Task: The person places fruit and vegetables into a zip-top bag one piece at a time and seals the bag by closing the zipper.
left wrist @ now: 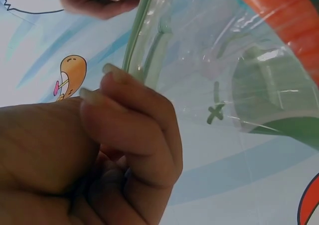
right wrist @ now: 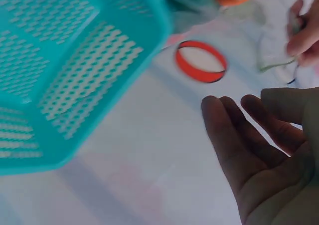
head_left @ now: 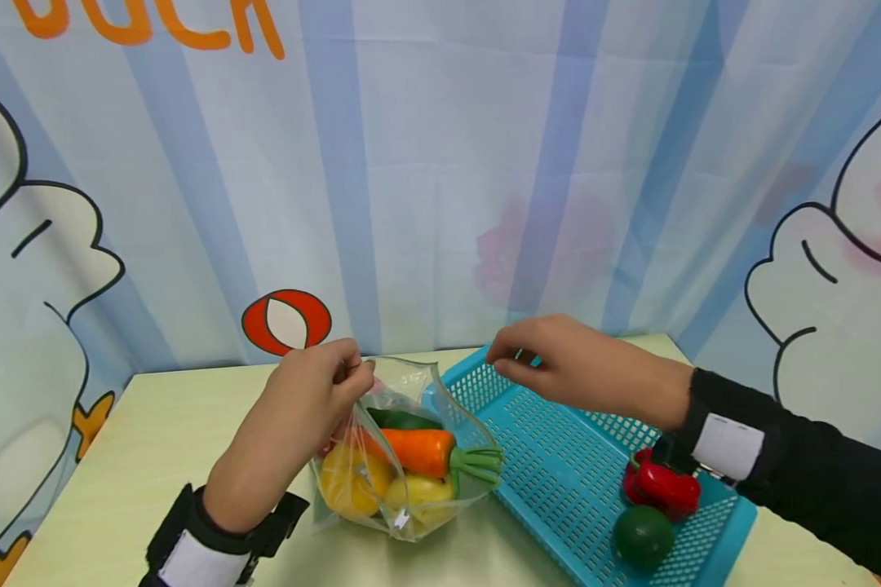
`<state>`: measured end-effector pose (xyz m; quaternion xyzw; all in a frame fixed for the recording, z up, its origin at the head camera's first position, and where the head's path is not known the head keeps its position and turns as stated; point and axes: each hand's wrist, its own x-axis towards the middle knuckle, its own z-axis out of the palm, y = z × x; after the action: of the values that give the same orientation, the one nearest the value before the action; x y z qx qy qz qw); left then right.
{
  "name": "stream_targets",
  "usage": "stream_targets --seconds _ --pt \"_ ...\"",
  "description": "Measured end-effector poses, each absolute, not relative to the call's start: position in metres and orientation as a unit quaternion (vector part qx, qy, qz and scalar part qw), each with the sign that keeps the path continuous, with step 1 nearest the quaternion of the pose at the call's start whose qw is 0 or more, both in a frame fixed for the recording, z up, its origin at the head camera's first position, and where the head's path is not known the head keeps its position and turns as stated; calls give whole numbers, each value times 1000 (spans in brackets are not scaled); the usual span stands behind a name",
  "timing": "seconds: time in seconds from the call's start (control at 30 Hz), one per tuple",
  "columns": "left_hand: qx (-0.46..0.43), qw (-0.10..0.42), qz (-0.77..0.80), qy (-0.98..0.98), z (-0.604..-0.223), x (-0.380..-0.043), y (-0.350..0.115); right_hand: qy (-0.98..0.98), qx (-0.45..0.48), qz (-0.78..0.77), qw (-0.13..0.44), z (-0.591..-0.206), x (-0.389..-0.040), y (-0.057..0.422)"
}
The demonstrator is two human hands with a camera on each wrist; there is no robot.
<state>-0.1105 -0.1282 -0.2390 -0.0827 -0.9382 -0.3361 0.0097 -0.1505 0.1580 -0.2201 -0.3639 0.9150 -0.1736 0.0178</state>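
Observation:
My left hand (head_left: 304,408) pinches the upper left edge of a clear zip bag (head_left: 479,420), whose mouth gapes open. Inside lie an orange carrot (head_left: 420,451) with green stalks, two yellow fruits (head_left: 354,481) and a dark green vegetable (head_left: 409,420) behind the carrot. In the left wrist view, thumb and fingers meet at the bag's seal strip (left wrist: 139,40). My right hand (head_left: 568,359) hovers over the far end of a blue basket (head_left: 539,465), its fingers loosely bent and holding nothing. The right wrist view shows a gap between thumb and fingers (right wrist: 224,135).
A red bell pepper (head_left: 664,487) and a round dark green fruit (head_left: 642,536) lie in the basket's near right end. Basket and bag stand side by side on a pale table (head_left: 191,416). Behind it hangs a striped cartoon curtain (head_left: 426,163).

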Motion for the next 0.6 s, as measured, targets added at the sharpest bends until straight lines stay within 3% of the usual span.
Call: stream_targets --seconds 0.33,0.6 --pt "-94 32 -320 -942 -241 -112 -128 937 -320 -128 49 -256 -164 219" --pt "-92 32 -321 -942 -242 -113 -130 947 -247 -65 195 -302 -178 247"
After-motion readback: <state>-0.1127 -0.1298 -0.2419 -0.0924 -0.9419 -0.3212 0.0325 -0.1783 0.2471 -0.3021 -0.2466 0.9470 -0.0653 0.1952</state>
